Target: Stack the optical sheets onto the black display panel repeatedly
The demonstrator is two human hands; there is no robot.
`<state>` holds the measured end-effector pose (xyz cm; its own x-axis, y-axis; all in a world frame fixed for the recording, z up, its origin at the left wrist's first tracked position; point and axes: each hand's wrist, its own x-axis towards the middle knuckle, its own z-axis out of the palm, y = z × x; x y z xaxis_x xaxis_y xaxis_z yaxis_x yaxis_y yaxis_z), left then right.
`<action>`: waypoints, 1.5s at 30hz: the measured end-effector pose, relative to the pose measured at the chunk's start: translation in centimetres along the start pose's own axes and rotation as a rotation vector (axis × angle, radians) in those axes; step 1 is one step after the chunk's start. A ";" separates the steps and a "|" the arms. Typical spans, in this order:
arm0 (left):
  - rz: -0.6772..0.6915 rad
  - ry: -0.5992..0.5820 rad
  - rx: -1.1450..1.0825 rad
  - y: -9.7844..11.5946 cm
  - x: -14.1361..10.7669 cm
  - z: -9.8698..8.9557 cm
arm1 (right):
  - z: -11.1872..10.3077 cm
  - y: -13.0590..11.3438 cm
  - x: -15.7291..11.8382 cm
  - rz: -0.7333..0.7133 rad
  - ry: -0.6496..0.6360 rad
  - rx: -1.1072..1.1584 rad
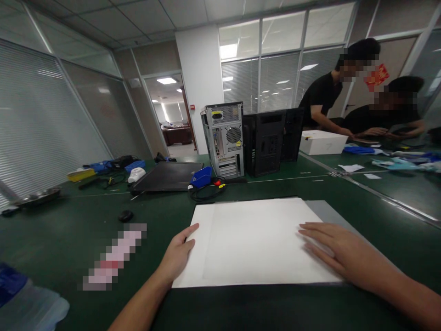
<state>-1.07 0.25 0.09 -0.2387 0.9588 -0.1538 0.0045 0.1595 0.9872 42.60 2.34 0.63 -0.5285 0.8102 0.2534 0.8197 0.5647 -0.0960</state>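
White sheets of paper (pixel 255 243) lie in front of me, with a dark edge showing beneath them. My left hand (pixel 179 253) is at their left edge, thumb on top and the forefinger stretched along the side; whether it grips the edge cannot be made out. Over the right part of the paper, my right hand (pixel 336 250) is spread palm down, its fingers apart. A grey flat sheet (pixel 330 214) sticks out from under the paper at the back right.
Behind the paper stand an open computer case (pixel 223 142), a black case (pixel 268 145) and a blue bin (pixel 201 177). A black panel (pixel 168 177) lies back left. A water bottle (pixel 31 303) is front left. Two people are at the back right near a white box (pixel 323 142).
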 end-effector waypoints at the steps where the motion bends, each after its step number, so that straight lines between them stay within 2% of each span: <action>1: 0.010 0.011 0.006 0.1 0.0 0.1 | 0.1 0.9 0.0 0.074 0.016 -0.031; 6: 0.000 -0.002 0.045 0.5 -0.3 0.5 | 0.1 4.8 -0.8 0.438 0.014 -0.197; 9: 0.005 0.010 0.097 0.7 -0.4 0.7 | 0.4 6.3 -1.4 0.554 -0.044 -0.161; 13: 0.051 0.014 0.146 0.8 -0.5 0.7 | 0.6 6.2 -1.4 0.533 -0.042 -0.090; 19: 0.103 -0.023 0.191 0.6 -0.6 0.5 | 0.6 3.6 -0.6 0.362 -0.016 -0.015; 24: 0.154 -0.071 0.217 0.4 -0.5 0.2 | 1.4 3.3 -0.3 0.279 0.037 -0.013; 28: 0.134 -0.071 0.169 0.4 -0.5 0.3 | 1.8 3.9 -0.4 0.429 0.058 -0.112; 30: 0.095 -0.084 0.135 0.4 -0.5 0.4 | 1.9 4.2 -0.5 0.471 0.042 -0.072; 35: 0.086 -0.086 0.101 0.1 -0.4 0.2 | 2.4 4.5 -0.5 0.397 0.013 0.071; 41: 0.101 -0.117 0.088 -0.5 -0.1 -0.4 | 2.6 4.5 -0.3 0.417 0.058 0.101; 45: 0.117 -0.065 -0.020 -1.2 0.2 -0.4 | 2.6 4.1 0.1 0.427 0.045 0.107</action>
<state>-1.55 0.17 -1.06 -0.1738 0.9840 -0.0397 0.0087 0.0418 0.9991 45.36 5.13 -2.29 -0.1349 0.9682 0.2109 0.9338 0.1954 -0.2997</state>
